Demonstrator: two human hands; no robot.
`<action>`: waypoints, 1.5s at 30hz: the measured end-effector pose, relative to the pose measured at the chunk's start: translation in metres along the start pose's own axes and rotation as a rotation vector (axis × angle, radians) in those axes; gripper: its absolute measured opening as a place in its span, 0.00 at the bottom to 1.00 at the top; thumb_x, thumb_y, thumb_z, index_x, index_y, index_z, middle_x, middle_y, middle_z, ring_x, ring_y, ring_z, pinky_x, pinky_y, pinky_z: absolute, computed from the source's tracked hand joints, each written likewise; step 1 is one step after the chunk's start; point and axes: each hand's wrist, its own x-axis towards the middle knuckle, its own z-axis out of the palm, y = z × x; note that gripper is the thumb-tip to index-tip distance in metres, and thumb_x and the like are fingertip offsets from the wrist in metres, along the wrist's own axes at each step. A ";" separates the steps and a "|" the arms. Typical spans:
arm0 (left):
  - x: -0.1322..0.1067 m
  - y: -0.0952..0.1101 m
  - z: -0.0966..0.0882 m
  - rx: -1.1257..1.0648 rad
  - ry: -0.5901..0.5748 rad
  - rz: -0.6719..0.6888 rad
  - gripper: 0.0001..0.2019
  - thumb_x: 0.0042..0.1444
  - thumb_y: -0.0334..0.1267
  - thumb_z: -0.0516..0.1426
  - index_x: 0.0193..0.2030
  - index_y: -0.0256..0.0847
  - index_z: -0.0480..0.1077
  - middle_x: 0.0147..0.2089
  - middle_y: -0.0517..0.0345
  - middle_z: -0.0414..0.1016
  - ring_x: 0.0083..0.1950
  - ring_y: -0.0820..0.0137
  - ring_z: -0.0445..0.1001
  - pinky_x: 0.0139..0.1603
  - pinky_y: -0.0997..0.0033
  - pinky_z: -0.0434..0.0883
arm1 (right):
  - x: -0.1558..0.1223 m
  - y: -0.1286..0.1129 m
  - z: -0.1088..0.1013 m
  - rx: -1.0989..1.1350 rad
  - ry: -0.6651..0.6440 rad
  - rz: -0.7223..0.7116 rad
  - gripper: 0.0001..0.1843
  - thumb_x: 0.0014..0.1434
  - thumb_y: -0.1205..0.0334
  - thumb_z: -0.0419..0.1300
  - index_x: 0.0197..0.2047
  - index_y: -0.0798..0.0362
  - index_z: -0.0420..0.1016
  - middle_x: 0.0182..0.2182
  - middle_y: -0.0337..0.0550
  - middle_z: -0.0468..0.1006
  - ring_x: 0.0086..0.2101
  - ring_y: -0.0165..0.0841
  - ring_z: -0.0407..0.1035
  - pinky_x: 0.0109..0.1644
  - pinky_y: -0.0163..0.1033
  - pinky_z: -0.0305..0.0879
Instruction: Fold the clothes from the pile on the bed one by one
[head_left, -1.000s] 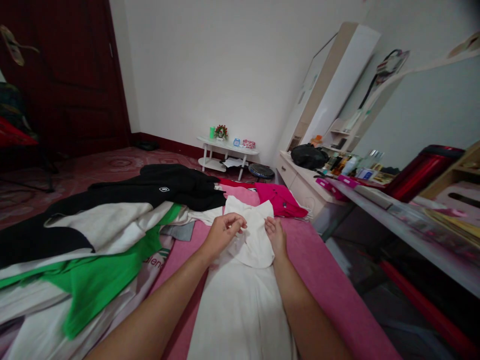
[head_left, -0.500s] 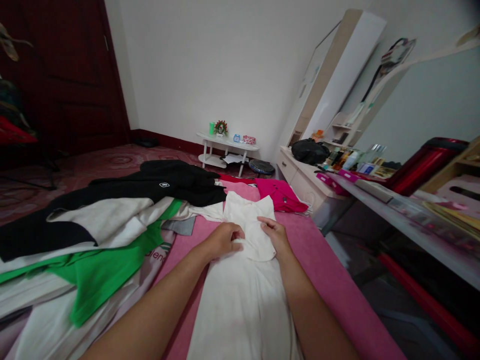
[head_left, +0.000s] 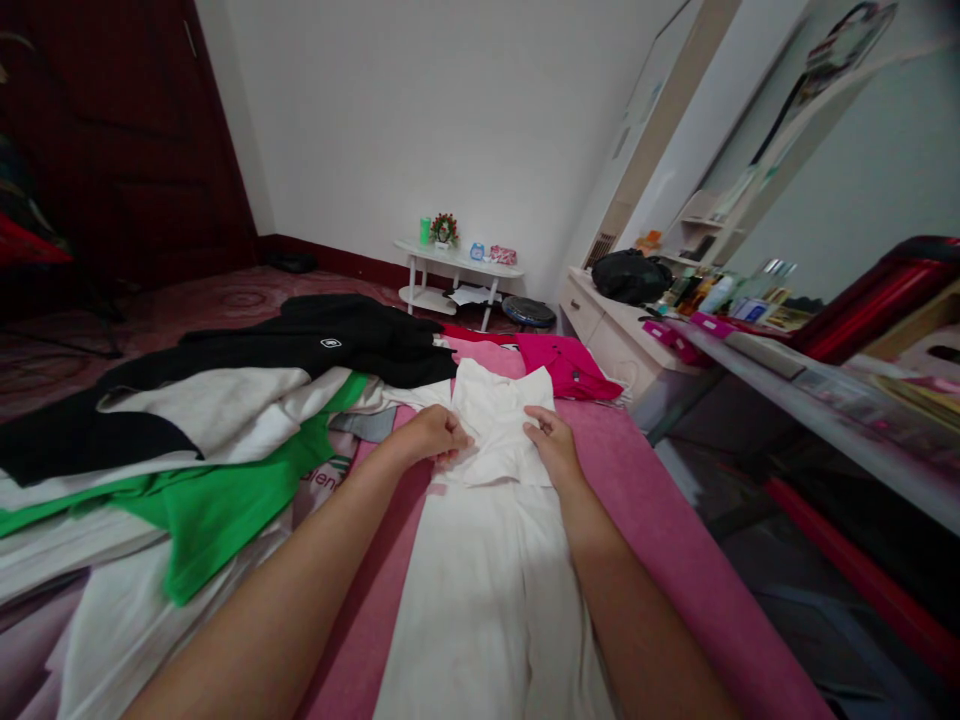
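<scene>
A long white garment point(head_left: 480, 590) lies lengthwise on the pink bed cover point(head_left: 630, 490), running toward me. Its far part is folded back over itself into a short, wrinkled flap point(head_left: 501, 425). My left hand point(head_left: 433, 436) pinches the flap's left edge, fingers curled in. On the other side, my right hand point(head_left: 553, 440) has thumb and fingers closed on the flap's right edge. Which kind of garment it is, I cannot tell.
Left of my arm lies a heap with a black garment point(head_left: 352, 345), a green garment point(head_left: 232, 500) and white ones. Folded bright pink clothing point(head_left: 566, 365) rests at the bed's far end. A dressing table point(head_left: 600, 315) and a cluttered desk point(head_left: 810, 400) stand on the right.
My left hand has moved left, out to the flap's edge. The flap is spread wider, and its near edge lies straighter. The view has tilted slightly downward.
</scene>
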 end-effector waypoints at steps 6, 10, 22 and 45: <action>0.002 0.009 0.029 0.256 0.109 0.251 0.09 0.49 0.42 0.61 0.32 0.39 0.78 0.29 0.58 0.77 0.29 0.73 0.71 0.29 0.77 0.61 | -0.002 -0.003 -0.009 -0.125 0.053 -0.106 0.19 0.41 0.64 0.61 0.40 0.53 0.78 0.44 0.46 0.75 0.39 0.35 0.68 0.48 0.42 0.65; -0.004 0.010 0.038 0.474 0.127 0.109 0.12 0.48 0.46 0.60 0.23 0.41 0.77 0.22 0.58 0.74 0.25 0.70 0.69 0.27 0.73 0.57 | 0.000 0.006 -0.016 -0.195 0.053 -0.091 0.17 0.42 0.66 0.58 0.38 0.56 0.78 0.36 0.45 0.76 0.33 0.33 0.67 0.42 0.41 0.65; -0.014 -0.001 0.043 0.503 0.163 0.222 0.12 0.49 0.47 0.59 0.27 0.40 0.72 0.32 0.59 0.73 0.34 0.70 0.69 0.34 0.74 0.62 | -0.033 -0.021 -0.032 -0.355 -0.330 -0.192 0.18 0.51 0.64 0.58 0.46 0.50 0.78 0.53 0.46 0.72 0.55 0.38 0.63 0.63 0.45 0.53; -0.261 0.038 0.108 0.956 -0.301 0.642 0.06 0.58 0.33 0.54 0.38 0.42 0.73 0.42 0.51 0.75 0.44 0.60 0.70 0.46 0.59 0.64 | -0.292 -0.178 -0.080 -0.903 -0.947 -0.104 0.14 0.43 0.74 0.56 0.34 0.50 0.70 0.37 0.41 0.74 0.34 0.34 0.67 0.32 0.35 0.58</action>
